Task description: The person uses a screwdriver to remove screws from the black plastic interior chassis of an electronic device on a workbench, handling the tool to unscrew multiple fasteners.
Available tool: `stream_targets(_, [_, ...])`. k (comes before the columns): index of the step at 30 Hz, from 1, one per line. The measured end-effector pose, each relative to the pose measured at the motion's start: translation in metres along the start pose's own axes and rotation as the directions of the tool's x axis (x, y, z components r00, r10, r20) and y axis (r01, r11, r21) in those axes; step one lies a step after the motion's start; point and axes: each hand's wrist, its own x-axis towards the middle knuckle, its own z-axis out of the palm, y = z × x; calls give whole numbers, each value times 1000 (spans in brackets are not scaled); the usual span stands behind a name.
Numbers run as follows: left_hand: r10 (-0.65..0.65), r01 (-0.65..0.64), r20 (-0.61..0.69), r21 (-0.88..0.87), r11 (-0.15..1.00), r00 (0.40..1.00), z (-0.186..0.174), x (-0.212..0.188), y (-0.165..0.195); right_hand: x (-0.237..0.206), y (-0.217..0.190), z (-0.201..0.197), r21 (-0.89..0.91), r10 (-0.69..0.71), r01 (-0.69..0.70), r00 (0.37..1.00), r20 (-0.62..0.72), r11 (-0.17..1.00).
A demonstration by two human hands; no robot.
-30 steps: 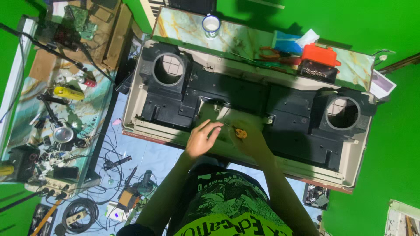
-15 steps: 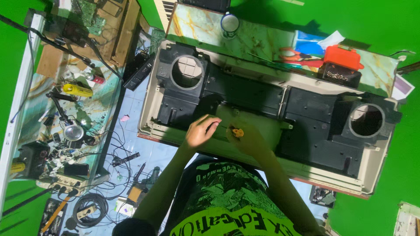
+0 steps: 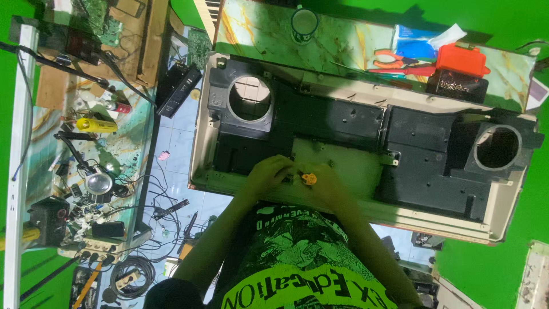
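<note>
A large cream case with a black plastic inner shell and two round openings lies open across the middle of the view, and everything else is placed against it. Off its left end, a cluttered counter carries a yellow marker-like tube, cables and small tools. At the case's near edge, the left hand rests with fingers curled onto the rim; whether its grip pinches anything, I cannot tell. Just right of it, touching, the right hand closes around a small tool with a round orange cap, probably a screwdriver: light, stiff, and best held around the handle. The case looks bulky and rigid, though its thin plastic may crack, so hold it by the outer rim. Beyond its far right edge lie red-handled pliers.
</note>
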Motion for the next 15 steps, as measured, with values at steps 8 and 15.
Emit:
stream_targets(8, [106, -102, 86, -50, 994, 991, -5, 0, -9, -5, -14, 0, 39, -65, 66, 998, -16, 997])
stream_targets(15, [123, -114, 77, -115, 987, 989, -10, -2, 0, -10, -7, 10, 121, -179, 195, 975, -133, 973])
